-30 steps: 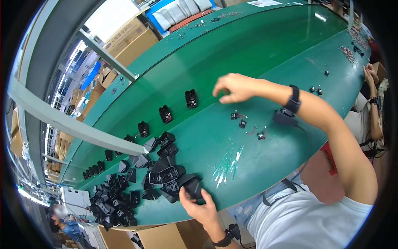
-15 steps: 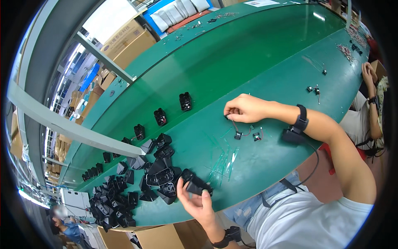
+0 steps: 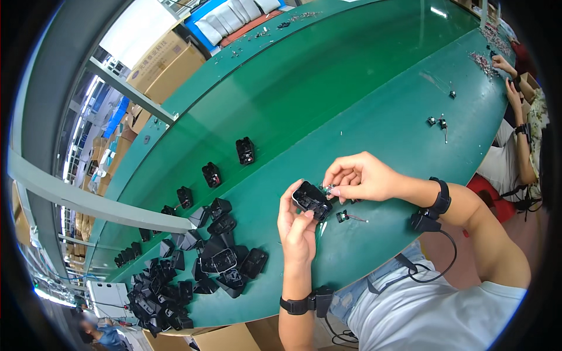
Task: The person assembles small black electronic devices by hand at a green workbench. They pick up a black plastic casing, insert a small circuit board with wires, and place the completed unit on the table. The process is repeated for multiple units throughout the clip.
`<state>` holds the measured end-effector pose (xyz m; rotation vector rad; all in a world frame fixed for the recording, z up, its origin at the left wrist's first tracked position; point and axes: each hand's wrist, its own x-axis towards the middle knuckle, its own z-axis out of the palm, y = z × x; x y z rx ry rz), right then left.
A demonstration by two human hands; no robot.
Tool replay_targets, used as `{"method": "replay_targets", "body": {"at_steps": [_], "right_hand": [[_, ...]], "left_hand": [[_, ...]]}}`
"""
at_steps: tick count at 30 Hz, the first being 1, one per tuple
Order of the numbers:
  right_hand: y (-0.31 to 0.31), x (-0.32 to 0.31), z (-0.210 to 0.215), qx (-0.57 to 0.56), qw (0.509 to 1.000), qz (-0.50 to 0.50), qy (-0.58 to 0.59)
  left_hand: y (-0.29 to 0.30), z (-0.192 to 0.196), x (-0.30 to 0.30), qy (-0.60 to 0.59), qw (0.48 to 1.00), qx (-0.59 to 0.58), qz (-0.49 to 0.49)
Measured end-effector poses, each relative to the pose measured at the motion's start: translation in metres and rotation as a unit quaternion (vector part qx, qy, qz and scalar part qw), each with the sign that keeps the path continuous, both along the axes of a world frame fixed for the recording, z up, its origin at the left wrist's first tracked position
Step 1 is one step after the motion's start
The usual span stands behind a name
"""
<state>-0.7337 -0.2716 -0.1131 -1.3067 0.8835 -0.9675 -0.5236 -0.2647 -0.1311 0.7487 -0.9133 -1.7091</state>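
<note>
My left hand (image 3: 297,234) grips a black plastic housing (image 3: 310,200), its hollow side turned up toward me. Close against the housing's right rim, my right hand (image 3: 370,177) pinches a small circuit board (image 3: 328,190) between thumb and fingertips. Part of the board is hidden by the fingers. Just below the right hand, a small black-and-green module (image 3: 342,216) with a thin red wire lies on the green table (image 3: 386,140).
Loose black housings (image 3: 225,257) are heaped at the left. Several more stand in a row on the green belt (image 3: 293,105), one housing (image 3: 245,151) nearest. A grey metal bar (image 3: 105,199) crosses the left side. At the far right, a co-worker's hands (image 3: 510,79) are near small parts.
My left hand has lifted the housing up and right, away from the pile, and turned its hollow upward. My right hand has come down to it with a circuit board picked up.
</note>
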Motion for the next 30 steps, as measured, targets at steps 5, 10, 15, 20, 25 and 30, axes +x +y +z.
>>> {"method": "replay_targets", "body": {"at_steps": [5,10,15,20,25,30], "right_hand": [[0.01,0.005,-0.004,-0.054,0.998,-0.033,0.025],[0.02,0.007,0.004,-0.142,0.977,-0.065,0.147],[0.016,0.009,-0.003,-0.352,0.902,-0.104,0.227],[0.023,0.013,-0.003,-0.291,0.934,-0.089,0.186],[0.028,0.029,-0.021,-0.261,0.953,-0.11,0.11],[0.026,0.027,-0.019,-0.276,0.948,-0.104,0.119]], "left_hand": [[-0.001,-0.006,0.003,0.025,0.999,-0.023,-0.041],[0.0,-0.018,0.003,0.025,0.999,-0.022,-0.031],[0.002,-0.018,0.0,0.044,0.998,-0.01,-0.033],[0.003,-0.021,-0.001,0.068,0.997,-0.01,-0.033],[0.003,-0.021,-0.001,0.068,0.996,-0.05,-0.04],[0.002,-0.018,-0.001,0.072,0.997,-0.032,-0.022]]}}
